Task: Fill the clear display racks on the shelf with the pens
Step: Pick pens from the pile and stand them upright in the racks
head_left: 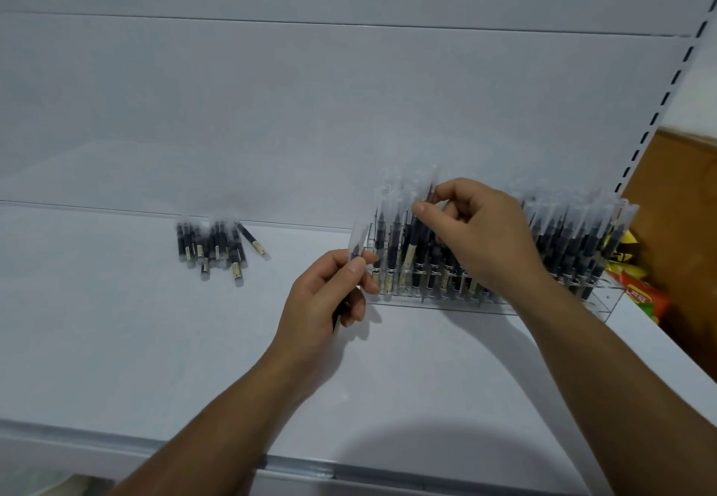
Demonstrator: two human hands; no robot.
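A clear display rack [597,301] stands on the white shelf [155,340] at the right, packed with several upright dark pens with frosted caps. My right hand [481,232] is over the rack's left half and pinches the top of one pen [431,185] that stands among the others. My left hand [329,294] is just left of the rack and grips a single pen [357,241], cap up. A loose pile of pens [217,249] lies on the shelf farther left.
The shelf's back panel rises behind. A slotted white upright [659,107] runs along the right side. Beyond it are a brown board [683,193] and colourful packets [636,290]. The shelf's front edge [295,464] is near me.
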